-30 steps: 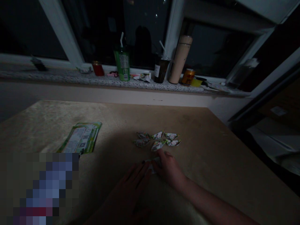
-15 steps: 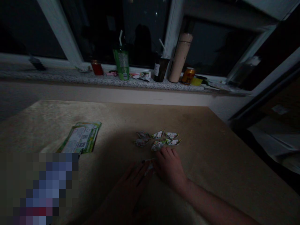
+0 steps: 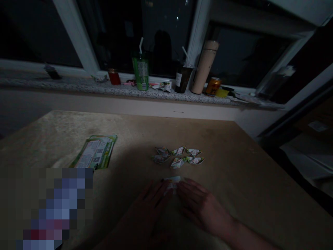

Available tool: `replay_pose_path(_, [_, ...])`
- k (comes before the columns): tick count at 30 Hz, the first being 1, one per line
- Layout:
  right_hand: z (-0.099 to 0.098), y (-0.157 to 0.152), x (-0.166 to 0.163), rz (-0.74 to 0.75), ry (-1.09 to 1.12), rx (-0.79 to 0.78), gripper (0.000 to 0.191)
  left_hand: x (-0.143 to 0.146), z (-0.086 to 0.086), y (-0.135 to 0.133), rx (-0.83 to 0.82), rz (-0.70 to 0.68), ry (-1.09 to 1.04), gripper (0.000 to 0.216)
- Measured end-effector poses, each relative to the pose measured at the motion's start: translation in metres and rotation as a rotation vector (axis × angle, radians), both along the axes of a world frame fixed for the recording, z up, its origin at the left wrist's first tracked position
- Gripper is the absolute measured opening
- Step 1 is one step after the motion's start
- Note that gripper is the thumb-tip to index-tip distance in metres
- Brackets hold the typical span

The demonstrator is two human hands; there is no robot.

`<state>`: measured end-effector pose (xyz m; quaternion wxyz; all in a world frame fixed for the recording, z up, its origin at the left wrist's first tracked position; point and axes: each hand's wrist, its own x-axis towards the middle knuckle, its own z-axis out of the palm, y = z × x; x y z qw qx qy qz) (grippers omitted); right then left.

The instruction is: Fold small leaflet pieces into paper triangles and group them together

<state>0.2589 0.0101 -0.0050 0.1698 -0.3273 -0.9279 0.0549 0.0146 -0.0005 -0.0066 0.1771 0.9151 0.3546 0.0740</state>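
A small piece of folded printed paper [image 3: 174, 180] lies on the table between my hands. My left hand [image 3: 148, 203] holds it at its left side, with long fingers and the thumb along the paper; the hand is in deep shadow. My right hand [image 3: 201, 201] lies flat on the other side, open, its outstretched fingertips at the paper's right edge. Just beyond are several small folded paper pieces with pointed ends, in two rows; one folded piece [image 3: 178, 162] is in the nearer row and another folded piece [image 3: 178, 150] in the farther row.
A stack of green printed leaflets [image 3: 97, 151] lies on the table [image 3: 247, 173] at left, beside a pixelated patch. On the granite sill [image 3: 104, 89] stand a green cup [image 3: 141, 73], a dark cup [image 3: 182, 80], a pink flask [image 3: 205, 67], an orange can [image 3: 213, 86] and a red jar [image 3: 113, 77].
My right hand has drawn back from the nearer row of folded pieces and turned flat beside the paper. More of that paper shows. The whole view has shifted slightly.
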Motion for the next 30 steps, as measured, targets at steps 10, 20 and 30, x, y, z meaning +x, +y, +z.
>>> replay_pose_path(10, [-0.005, -0.005, -0.004, -0.052, 0.039, -0.042, 0.04, 0.009, -0.01, -0.011, 0.121, 0.038, 0.055, 0.076])
replay_pose_path(20, [-0.003, -0.002, -0.003, -0.02, -0.018, 0.029, 0.041, 0.005, -0.007, -0.019, 0.134, 0.083, 0.214, 0.078])
replay_pose_path(30, [-0.013, -0.003, -0.008, -0.065, 0.048, 0.097, 0.039, 0.005, 0.014, -0.008, 0.006, -0.008, 0.322, 0.066])
